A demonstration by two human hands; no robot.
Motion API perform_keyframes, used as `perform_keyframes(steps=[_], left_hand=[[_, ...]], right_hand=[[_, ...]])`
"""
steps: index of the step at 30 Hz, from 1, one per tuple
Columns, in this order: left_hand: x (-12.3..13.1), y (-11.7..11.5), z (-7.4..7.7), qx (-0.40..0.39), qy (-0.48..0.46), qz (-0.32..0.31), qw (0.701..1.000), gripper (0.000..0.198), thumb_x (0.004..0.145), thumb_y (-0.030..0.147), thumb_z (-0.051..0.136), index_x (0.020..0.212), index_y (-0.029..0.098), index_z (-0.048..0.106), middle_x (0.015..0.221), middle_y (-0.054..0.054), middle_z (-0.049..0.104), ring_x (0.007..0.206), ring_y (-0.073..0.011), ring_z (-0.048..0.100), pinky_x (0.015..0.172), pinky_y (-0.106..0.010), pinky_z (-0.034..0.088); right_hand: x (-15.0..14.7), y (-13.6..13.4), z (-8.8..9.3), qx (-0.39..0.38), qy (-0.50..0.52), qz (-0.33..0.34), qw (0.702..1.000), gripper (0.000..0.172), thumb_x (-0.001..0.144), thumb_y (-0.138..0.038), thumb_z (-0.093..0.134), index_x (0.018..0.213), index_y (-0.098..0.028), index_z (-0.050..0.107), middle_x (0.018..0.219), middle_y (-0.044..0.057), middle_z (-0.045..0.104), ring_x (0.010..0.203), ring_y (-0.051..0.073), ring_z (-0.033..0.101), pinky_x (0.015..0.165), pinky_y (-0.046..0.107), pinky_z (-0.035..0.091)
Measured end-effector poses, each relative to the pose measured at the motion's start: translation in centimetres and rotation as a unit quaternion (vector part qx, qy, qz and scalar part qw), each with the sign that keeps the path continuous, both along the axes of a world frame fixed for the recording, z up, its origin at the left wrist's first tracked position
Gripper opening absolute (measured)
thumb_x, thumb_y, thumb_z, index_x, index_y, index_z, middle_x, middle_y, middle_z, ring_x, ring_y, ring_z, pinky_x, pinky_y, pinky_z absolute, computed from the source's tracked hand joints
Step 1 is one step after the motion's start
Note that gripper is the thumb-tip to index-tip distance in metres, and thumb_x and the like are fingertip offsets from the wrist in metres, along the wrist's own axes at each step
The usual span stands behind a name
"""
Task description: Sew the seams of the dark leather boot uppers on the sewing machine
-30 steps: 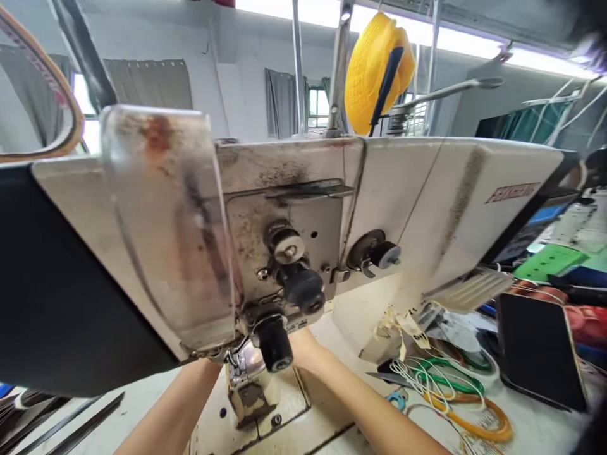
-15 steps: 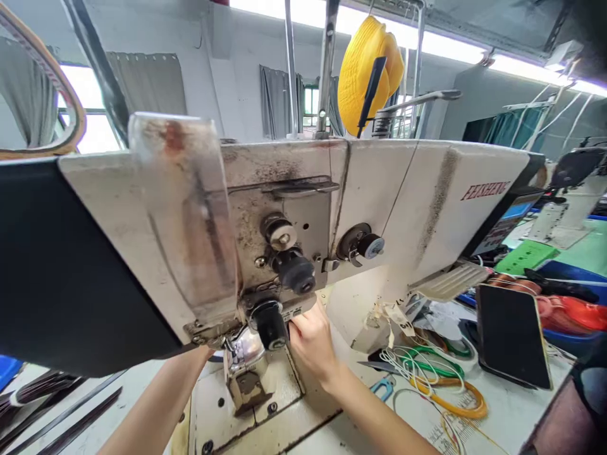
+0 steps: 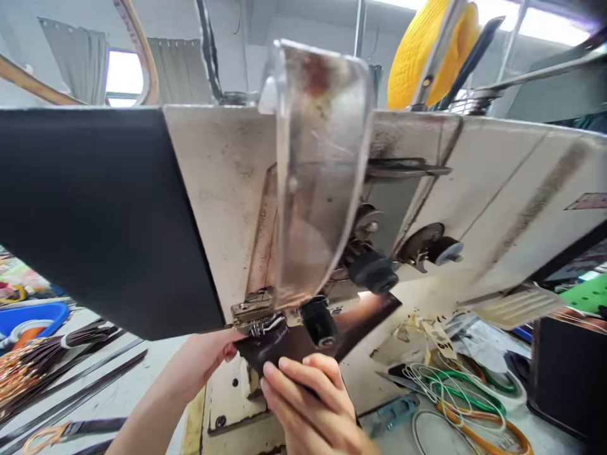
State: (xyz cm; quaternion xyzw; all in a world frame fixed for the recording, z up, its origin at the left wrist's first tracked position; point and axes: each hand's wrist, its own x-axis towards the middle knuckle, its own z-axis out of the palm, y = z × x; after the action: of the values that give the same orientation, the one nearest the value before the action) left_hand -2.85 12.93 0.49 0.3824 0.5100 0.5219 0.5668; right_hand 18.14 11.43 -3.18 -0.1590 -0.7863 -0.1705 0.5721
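Note:
A worn white sewing machine (image 3: 474, 183) fills the view, with a clear plastic guard (image 3: 317, 170) over its needle end. Under the head a dark shiny strip of material (image 3: 341, 328) lies across the needle area. My right hand (image 3: 308, 398) is closed on the near edge of that strip, fingers curled over it. My left hand (image 3: 208, 354) reaches in from the left and touches the strip's left end just below the presser foot; its fingertips are hidden by the machine. Black tension knobs (image 3: 374, 272) sit to the right of the guard.
A black panel (image 3: 95, 202) covers the left of the machine. Dark strips and a bundle of them (image 3: 57, 354) lie at the left beside a blue tub (image 3: 33, 316). Green, white and orange cord loops (image 3: 465, 392) and blue snips (image 3: 389, 411) lie at the right. A yellow thread cone (image 3: 422, 57) hangs above.
The camera swung right and closer to the needle end. My right hand moved from the knob area down to the front and now grips a dark strip under the head.

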Motion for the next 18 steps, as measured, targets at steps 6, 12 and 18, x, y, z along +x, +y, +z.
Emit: perform_keyframes(steps=[6, 12, 18], left_hand=[[-1.3, -1.2, 0.8, -0.011, 0.089, 0.018, 0.996, 0.033, 0.058, 0.044, 0.091, 0.061, 0.017, 0.072, 0.073, -0.006, 0.073, 0.068, -0.0199, 0.061, 0.062, -0.027, 0.046], [-0.9, -1.4, 1.0, -0.021, 0.128, 0.055, 0.990, 0.042, 0.054, 0.052, 0.091, 0.049, 0.019, 0.066, 0.069, -0.007, 0.073, 0.069, -0.0215, 0.063, 0.067, -0.028, 0.051], [4.5, -6.8, -2.8, 0.001, 0.020, 0.055, 0.998, 0.061, 0.068, 0.079, 0.071, 0.085, 0.022, 0.080, 0.091, -0.011, 0.080, 0.086, -0.0286, 0.075, 0.080, -0.036, 0.060]], right_hand=[[0.7, -0.3, 0.5, -0.017, -0.123, -0.079, 0.989, 0.021, 0.097, -0.031, 0.063, 0.114, -0.026, 0.075, 0.111, 0.005, 0.079, 0.104, 0.023, 0.072, 0.093, 0.037, 0.055], [1.9, 0.1, 3.9, -0.037, -0.195, -0.127, 0.972, 0.034, 0.096, -0.035, 0.063, 0.125, -0.021, 0.070, 0.118, 0.011, 0.076, 0.108, 0.026, 0.070, 0.097, 0.040, 0.056], [2.6, 0.2, 5.3, -0.054, -0.227, -0.110, 0.966, 0.032, 0.104, -0.027, 0.046, 0.117, -0.012, 0.071, 0.119, 0.011, 0.075, 0.102, 0.026, 0.070, 0.089, 0.039, 0.057]])
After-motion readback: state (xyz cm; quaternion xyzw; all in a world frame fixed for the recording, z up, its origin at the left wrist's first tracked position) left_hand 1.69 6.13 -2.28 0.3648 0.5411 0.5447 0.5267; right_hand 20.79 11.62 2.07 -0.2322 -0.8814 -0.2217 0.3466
